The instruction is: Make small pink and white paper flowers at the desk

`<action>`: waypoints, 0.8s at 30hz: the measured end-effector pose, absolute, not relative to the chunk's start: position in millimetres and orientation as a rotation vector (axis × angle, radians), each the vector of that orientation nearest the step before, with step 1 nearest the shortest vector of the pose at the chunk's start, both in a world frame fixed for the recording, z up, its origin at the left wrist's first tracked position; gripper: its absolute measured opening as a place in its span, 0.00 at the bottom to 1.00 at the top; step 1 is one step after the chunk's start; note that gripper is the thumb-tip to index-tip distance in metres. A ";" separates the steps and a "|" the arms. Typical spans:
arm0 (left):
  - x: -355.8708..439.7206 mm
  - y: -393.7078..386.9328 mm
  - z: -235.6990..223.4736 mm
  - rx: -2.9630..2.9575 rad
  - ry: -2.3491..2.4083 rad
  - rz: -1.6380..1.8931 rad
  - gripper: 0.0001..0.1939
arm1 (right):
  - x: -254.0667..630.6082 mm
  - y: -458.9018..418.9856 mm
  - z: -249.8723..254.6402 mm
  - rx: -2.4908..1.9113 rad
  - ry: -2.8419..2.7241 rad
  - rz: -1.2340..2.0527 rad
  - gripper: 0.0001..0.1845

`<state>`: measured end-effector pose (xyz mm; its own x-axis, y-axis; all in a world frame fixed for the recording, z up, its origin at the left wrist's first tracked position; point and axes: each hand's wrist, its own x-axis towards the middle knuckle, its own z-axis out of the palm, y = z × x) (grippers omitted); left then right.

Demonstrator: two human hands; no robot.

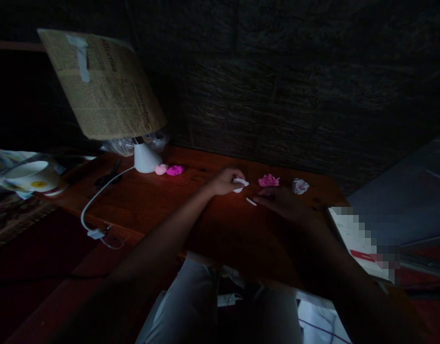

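Note:
My left hand [226,181] is curled around a small white piece of clay or paper [240,182] on the wooden table [148,200]. My right hand [282,201] lies low on the table with fingers stretched toward a small white strip [251,201]; it holds nothing that I can see. Just beyond the hands sit a pink crumpled flower-like lump [268,180] and a white crumpled lump [300,186].
A white lamp base [145,157] with a newspaper shade [101,86] stands at the back left, its cable [94,200] trailing forward. Two pink lumps [169,169], dark scissors [108,176], a cup [31,176] and a printed sheet [356,239] are nearby. A dark wall rises behind.

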<state>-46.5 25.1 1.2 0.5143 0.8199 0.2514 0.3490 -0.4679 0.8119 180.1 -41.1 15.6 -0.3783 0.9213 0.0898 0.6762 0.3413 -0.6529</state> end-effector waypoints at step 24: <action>-32.2 14.3 7.4 1.603 0.648 1.004 0.21 | 167.5 -41.7 14.8 -1.207 -1.656 0.989 0.20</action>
